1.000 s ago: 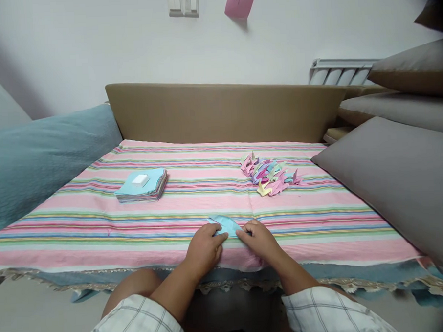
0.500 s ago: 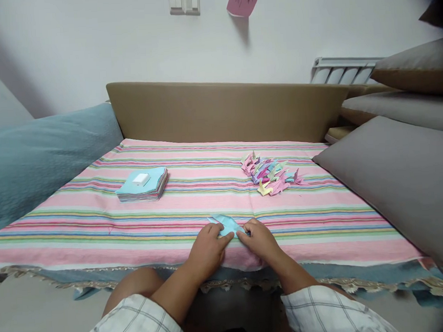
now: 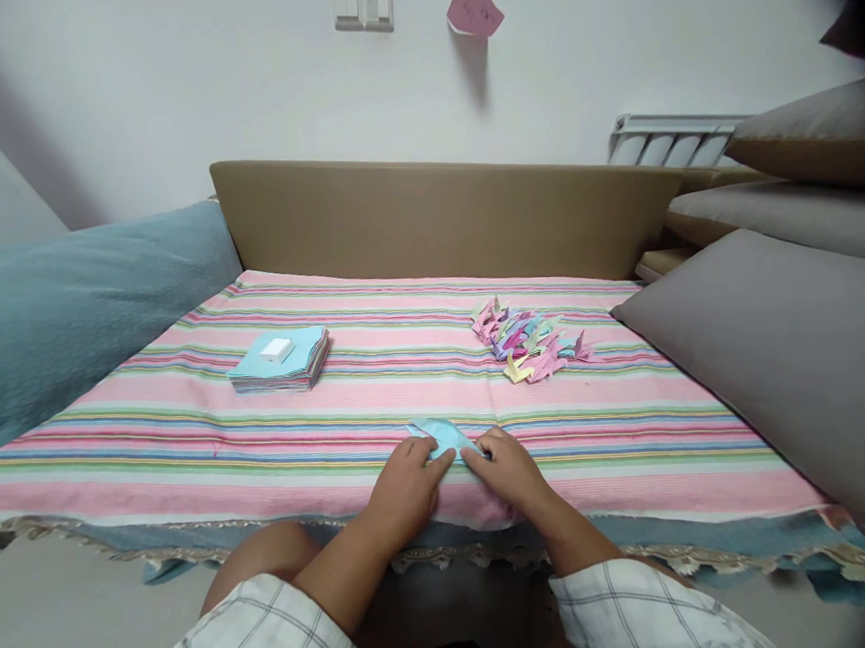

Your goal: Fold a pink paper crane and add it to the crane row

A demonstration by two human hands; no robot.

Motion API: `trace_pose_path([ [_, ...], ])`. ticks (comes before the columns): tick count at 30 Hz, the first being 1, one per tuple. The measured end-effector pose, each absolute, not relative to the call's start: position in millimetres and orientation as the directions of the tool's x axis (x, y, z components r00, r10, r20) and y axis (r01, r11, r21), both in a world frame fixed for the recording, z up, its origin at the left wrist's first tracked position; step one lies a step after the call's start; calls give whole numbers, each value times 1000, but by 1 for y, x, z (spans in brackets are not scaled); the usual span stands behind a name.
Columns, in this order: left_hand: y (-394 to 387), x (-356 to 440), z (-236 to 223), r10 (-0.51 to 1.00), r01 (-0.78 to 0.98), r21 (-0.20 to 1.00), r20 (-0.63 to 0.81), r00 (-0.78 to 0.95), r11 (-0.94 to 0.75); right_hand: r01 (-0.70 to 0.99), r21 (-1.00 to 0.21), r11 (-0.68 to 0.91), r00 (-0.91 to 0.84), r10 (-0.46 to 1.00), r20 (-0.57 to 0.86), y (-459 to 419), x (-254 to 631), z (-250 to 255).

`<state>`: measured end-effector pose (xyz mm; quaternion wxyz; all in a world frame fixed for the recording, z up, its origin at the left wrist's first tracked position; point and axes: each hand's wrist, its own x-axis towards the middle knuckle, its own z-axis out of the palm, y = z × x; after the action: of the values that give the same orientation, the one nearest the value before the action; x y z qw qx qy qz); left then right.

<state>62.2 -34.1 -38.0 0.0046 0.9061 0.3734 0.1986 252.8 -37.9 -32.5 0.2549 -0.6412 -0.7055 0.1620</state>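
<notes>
A light blue sheet of origami paper (image 3: 444,436), partly folded, lies near the front edge of the striped cloth. My left hand (image 3: 409,478) grips its left side, thumb along the near edge. On the right side, my right hand (image 3: 508,466) pinches the paper between thumb and curled fingers. Both thumb tips nearly meet at the near edge. Parts of the paper are hidden under my fingers. Beyond my right hand lies a heap of folded paper cranes (image 3: 530,339) in pink, purple, yellow, green and blue.
A stack of coloured paper (image 3: 280,364) with a small white block (image 3: 277,350) on top sits to the left. The striped cloth (image 3: 378,393) covers the seat. Grey cushions (image 3: 770,347) stand at the right, a blue-covered armrest (image 3: 102,310) at the left, a brown backrest (image 3: 435,219) behind.
Both hands stay on the blue paper with almost no movement. The whole view has shifted very slightly.
</notes>
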Motion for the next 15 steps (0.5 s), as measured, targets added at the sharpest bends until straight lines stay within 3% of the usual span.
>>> trace_pose_path([
  [15, -34, 62, -39, 690, 689, 160, 373, 620, -706, 779, -624, 54, 11, 995, 99, -34, 250, -39],
])
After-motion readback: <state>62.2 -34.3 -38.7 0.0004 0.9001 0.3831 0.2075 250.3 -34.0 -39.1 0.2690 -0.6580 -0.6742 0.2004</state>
